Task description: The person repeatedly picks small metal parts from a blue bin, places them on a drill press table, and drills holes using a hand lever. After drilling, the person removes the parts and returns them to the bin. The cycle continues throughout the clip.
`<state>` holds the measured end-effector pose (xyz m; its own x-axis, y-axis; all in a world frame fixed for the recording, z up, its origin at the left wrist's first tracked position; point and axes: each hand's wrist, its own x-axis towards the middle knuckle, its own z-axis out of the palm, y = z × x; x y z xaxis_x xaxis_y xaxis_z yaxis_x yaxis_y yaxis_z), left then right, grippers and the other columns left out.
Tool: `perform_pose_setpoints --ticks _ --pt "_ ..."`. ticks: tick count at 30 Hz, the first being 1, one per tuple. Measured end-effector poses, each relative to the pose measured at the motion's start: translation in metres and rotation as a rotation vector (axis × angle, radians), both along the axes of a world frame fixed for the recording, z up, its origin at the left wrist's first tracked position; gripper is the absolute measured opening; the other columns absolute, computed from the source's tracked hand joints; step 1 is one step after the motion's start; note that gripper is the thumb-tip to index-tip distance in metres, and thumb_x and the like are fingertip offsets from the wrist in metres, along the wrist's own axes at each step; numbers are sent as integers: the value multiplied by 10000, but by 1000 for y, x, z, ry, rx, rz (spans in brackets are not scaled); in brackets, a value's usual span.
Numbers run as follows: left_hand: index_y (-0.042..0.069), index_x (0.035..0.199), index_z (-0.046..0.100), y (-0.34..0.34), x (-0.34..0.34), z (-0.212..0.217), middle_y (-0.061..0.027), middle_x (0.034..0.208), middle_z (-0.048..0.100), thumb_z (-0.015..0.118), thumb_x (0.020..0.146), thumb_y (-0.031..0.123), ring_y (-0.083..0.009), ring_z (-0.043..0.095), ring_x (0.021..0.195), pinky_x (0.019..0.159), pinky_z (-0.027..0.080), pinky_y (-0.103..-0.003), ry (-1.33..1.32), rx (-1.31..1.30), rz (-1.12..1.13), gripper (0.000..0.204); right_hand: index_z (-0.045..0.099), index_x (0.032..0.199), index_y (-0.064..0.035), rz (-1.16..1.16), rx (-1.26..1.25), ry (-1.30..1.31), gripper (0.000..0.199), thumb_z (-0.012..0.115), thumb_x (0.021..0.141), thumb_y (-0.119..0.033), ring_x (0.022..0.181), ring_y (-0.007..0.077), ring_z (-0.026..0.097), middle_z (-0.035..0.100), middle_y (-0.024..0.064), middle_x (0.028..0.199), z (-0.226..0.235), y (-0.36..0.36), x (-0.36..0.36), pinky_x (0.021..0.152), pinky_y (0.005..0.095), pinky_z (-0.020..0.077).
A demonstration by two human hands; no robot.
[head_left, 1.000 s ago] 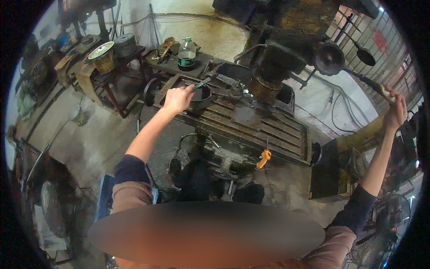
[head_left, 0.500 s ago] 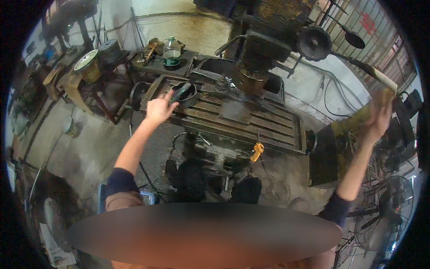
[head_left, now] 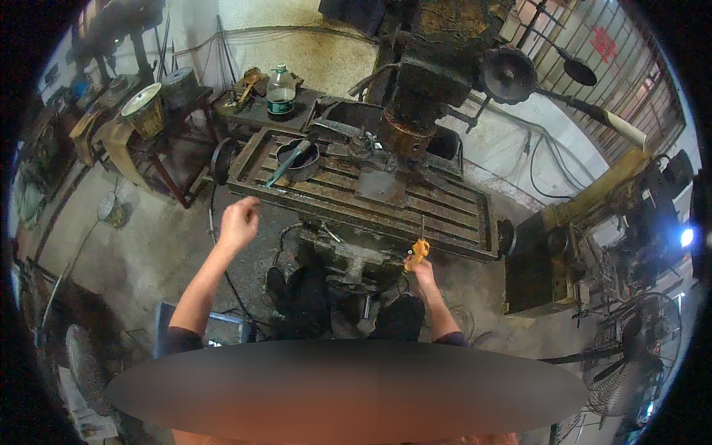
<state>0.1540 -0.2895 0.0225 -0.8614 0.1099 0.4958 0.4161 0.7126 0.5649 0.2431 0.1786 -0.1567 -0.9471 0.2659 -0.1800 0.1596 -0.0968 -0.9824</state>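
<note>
The right hand [head_left: 424, 276] is closed on the orange handle of a screwdriver [head_left: 417, 252], fingers wrapped around its grip just at the front edge of the slotted machine table [head_left: 445, 215]. The tool's long axis stands nearly upright: the handle sits in the fingers and the thin metal shaft rises straight up from them, its tip lying against the table's front rim. Whether the tip is seated in anything there is too small to tell.

The left hand [head_left: 237, 222] hangs in the air with nothing in it, fingers curled loosely together, off the near left corner of the table. Up and to the right of these fingers, on the table top, sits a dark round bowl [head_left: 298, 159] with a teal-handled tool [head_left: 288, 163] lying slantwise across it, its handle end pointing down toward the left hand. The bowl is well apart from the left fingers, and much farther from the right ones.

So the screwdriver belongs wholly to the right hand; the left is the nearer of the two to the bowl. Above both hands, past the flat plate [head_left: 380, 185] on the slots, rises the rusty drill head [head_left: 415, 111]. A plastic bottle [head_left: 281, 90] stands on the bench beyond.
</note>
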Motion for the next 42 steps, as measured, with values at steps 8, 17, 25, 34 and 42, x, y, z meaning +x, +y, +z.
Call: perform_pose_setpoints --ticks 8,17,25,34,42 --pt "17 936 631 6 19 -10 -203 845 628 558 696 60 -345 613 801 724 492 -398 -412 -172 -228 254 576 1023 -18 -77 1154 262 461 631 594 -179 884 327 595 612 180 918 172 -40 46 772 384 478" --pt "11 955 624 -9 26 -2 -201 834 631 593 737 102 -335 621 803 710 488 -406 -390 -153 -301 239 639 779 -14 276 1699 -184 300 567 645 -273 755 326 635 637 199 803 212 -65 -42 691 405 517" --pt "-10 942 616 -141 89 10 -186 777 624 612 765 129 -269 623 696 637 476 -351 -339 -105 74 225 638 948 -63 326 1660 -299 386 533 735 -366 917 320 607 627 169 994 192 -66 -129 795 396 488" --pt "-46 911 618 -239 251 -71 -115 621 596 527 757 67 -161 558 491 480 437 -309 -496 371 717 212 525 632 37 482 1203 -252 202 542 704 -150 533 248 572 550 150 569 204 -38 -25 475 354 424" --pt "97 1029 622 -207 269 -164 -177 942 631 623 666 157 -329 597 906 764 484 -412 -937 -254 407 368 520 696 -32 553 817 -123 58 536 650 -64 520 87 389 420 -31 580 215 -62 70 467 258 332"
